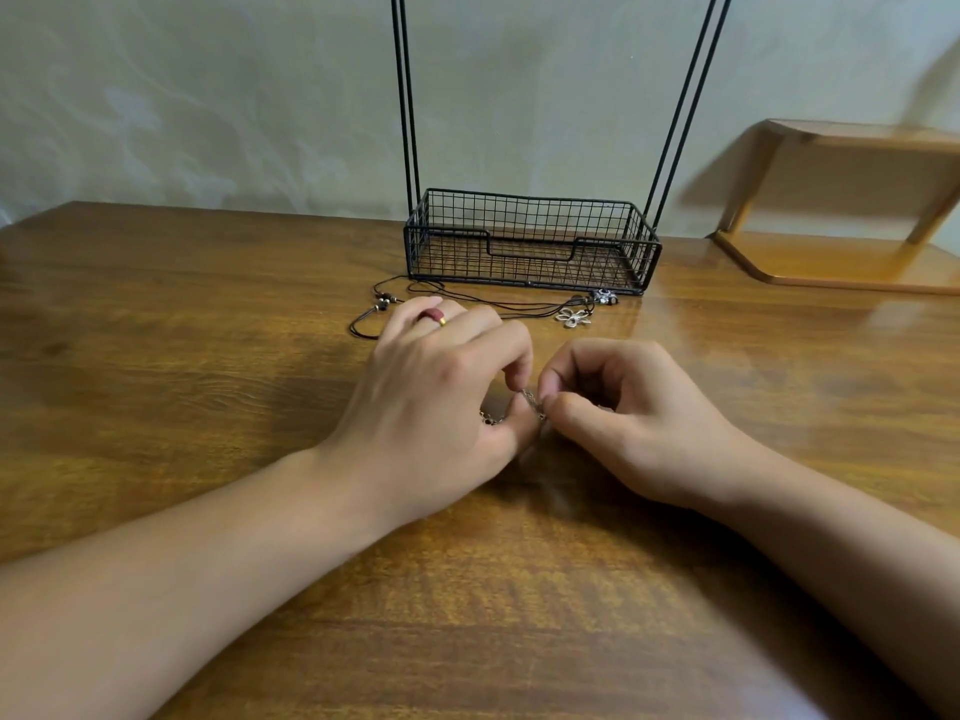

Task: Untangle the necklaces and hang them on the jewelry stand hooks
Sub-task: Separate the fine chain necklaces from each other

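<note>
I am pinching a thin chain [531, 400] between my left hand [447, 392] and right hand [623, 413] mid-tabletop, teasing its tangle apart.

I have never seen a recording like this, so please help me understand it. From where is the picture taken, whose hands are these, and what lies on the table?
There is one picture only, taken by a camera worn on a person's head, looking forward and down. No machine is here: the person works with bare hands. The left hand and the right hand meet over a wooden table and each pinches a thin metal chain between fingertips. Behind them lie black cord necklaces with a silver flower pendant. Further back stands the black wire jewelry stand; its basket base and upright rods show, but its hooks are out of the picture. At the far right stands a small wooden shelf.
</note>
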